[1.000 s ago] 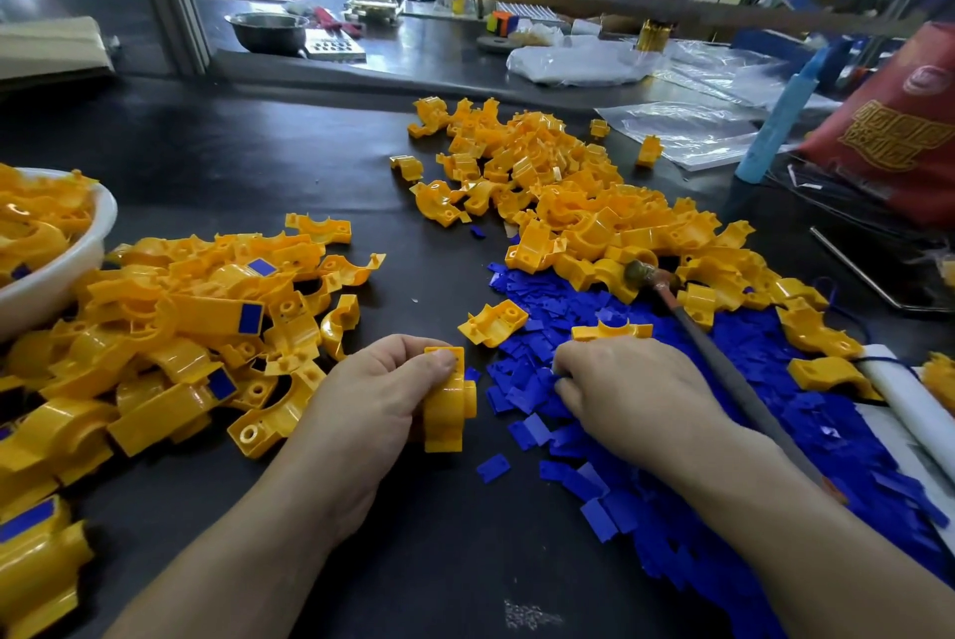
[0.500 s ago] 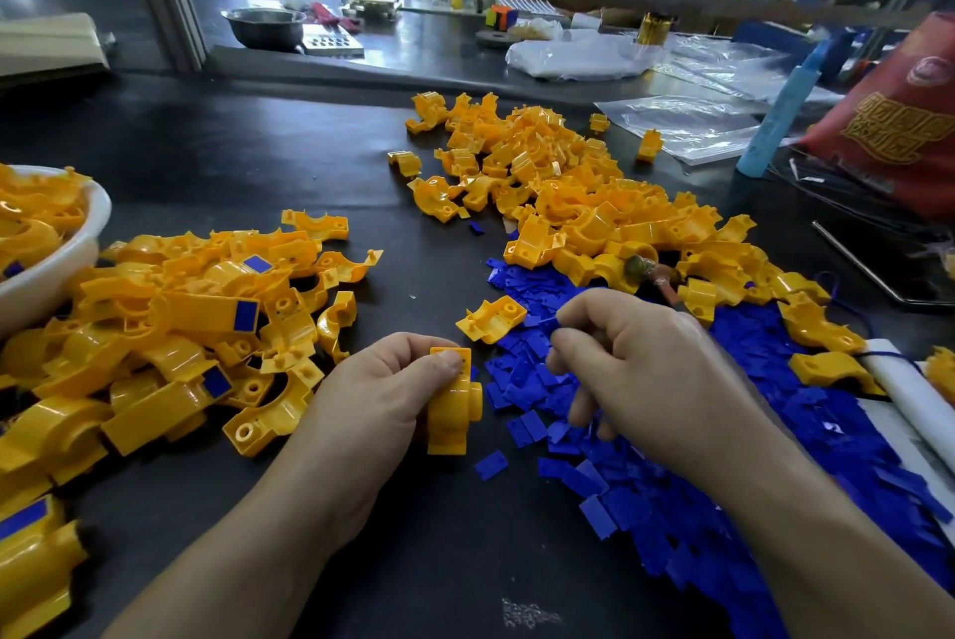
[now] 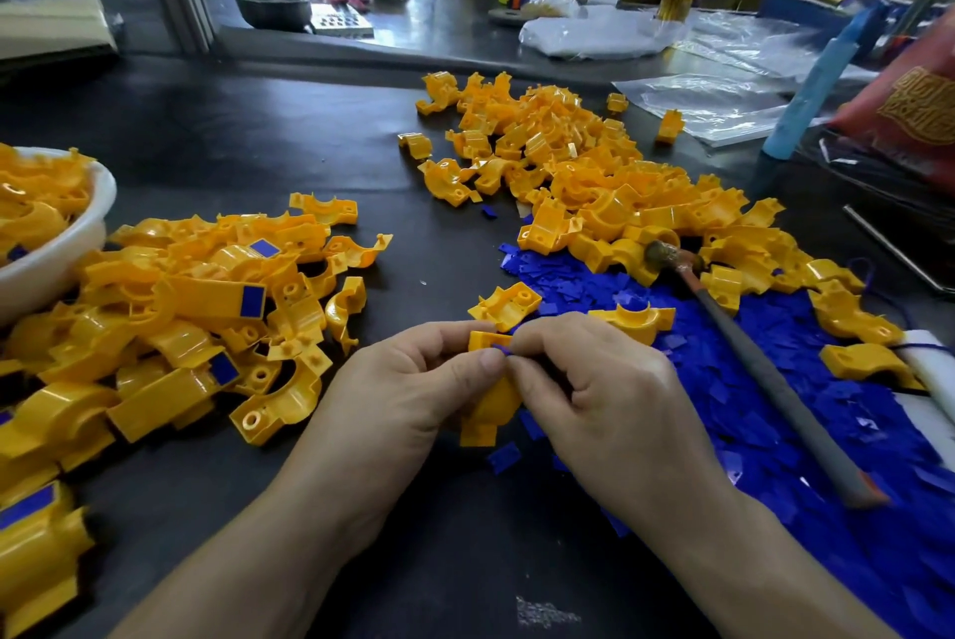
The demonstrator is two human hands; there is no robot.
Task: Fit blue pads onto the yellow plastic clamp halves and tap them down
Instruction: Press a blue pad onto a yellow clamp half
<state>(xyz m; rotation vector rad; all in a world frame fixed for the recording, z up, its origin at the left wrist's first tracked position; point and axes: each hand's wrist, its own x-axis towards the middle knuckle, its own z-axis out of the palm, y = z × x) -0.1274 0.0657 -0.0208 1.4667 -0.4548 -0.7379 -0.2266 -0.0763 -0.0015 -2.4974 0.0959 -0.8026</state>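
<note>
Near the middle of the dark table (image 3: 310, 132), the left hand (image 3: 403, 395) grips a yellow clamp half (image 3: 488, 411), long axis running near to far, while the right hand (image 3: 594, 390) pinches a blue pad (image 3: 502, 350) at its far end.

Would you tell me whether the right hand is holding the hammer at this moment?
No, the hammer lies on the pile of blue pads, while the right hand pinches one blue pad against the yellow clamp half.

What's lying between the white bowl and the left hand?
In the head view, a heap of yellow clamp halves, several with blue pads already fitted, covers the table between the white bowl and the left hand.
</note>
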